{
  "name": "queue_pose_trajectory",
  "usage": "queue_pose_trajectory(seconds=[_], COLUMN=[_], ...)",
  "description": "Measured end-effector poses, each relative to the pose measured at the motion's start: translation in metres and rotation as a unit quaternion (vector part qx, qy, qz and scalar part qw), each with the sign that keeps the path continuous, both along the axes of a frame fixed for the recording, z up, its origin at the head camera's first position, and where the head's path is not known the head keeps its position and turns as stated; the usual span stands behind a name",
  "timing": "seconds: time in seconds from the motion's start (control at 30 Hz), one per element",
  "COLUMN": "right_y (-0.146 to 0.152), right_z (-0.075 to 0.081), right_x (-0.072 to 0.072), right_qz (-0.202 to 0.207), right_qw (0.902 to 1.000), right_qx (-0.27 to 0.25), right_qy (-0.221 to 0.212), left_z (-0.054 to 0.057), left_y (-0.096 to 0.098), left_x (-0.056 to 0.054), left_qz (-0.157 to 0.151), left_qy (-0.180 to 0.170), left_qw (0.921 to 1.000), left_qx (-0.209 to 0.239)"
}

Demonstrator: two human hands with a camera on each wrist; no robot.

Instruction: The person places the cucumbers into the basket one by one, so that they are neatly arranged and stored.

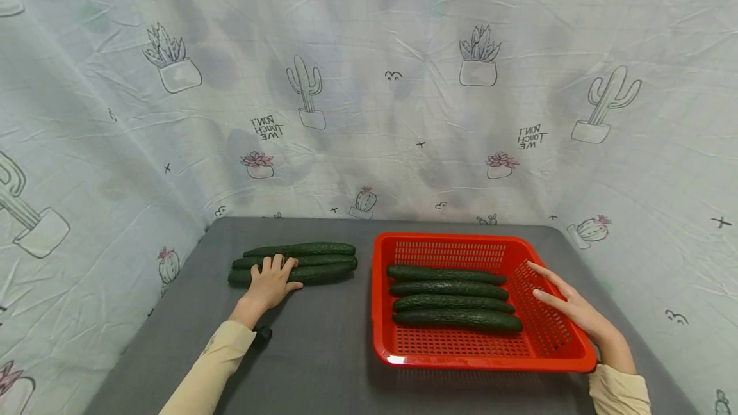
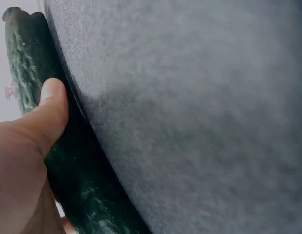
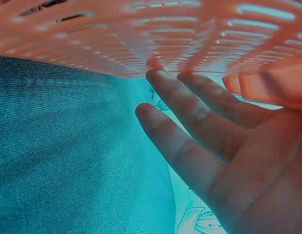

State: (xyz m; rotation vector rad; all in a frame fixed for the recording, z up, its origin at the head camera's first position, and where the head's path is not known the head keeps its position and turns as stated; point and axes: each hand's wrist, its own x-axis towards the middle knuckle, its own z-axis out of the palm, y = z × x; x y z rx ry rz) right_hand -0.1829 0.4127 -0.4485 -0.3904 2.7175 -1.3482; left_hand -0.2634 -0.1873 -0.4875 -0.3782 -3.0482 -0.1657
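Three dark green cucumbers point(image 1: 328, 273) lie side by side on the left of the table. My left hand point(image 1: 270, 284) reaches over them with spread fingers. In the left wrist view its thumb presses along the side of the nearest cucumber point(image 2: 100, 180), and the other fingers are mostly hidden behind it. On the right stands a red slotted plastic basket point(image 1: 450, 361) with several cucumbers point(image 1: 455, 319) in a row on its floor. My right hand point(image 1: 582, 312) straddles the basket's right rim, two digits inside. Three nearly straight fingers point(image 3: 180, 151) extend under the slotted side in the right wrist view.
The grey table point(image 1: 323, 351) carries both the pile and the basket. A pale curtain point(image 1: 369, 101) with cactus prints closes off the back and both sides. A small black device point(image 1: 263, 333) sits at my left wrist.
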Motion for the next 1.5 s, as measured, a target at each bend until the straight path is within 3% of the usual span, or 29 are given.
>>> queue_pose_trajectory(seconds=[0.27,0.7,1.13,1.5], right_y=[0.001,0.001,0.0,0.0], right_z=[0.0,-0.001,-0.001,0.0], right_x=[-0.001,-0.001,0.001,0.001], right_qz=[0.001,0.005,0.012,0.003], right_qw=[0.9998,0.9999,0.9996,1.0], right_qx=[0.015,0.008,-0.026,0.004], right_qy=[0.012,0.012,0.001,0.008], left_z=[0.003,0.001,0.01,0.023], left_y=[-0.002,-0.004,0.003,0.002], left_x=[0.009,0.017,0.023,0.03], left_qz=[-0.014,-0.033,-0.04,-0.035], left_qy=[-0.035,-0.05,0.012,0.033], left_qw=[0.9991,0.9976,0.9981,0.9976], left_qx=[0.017,0.035,0.045,0.049])
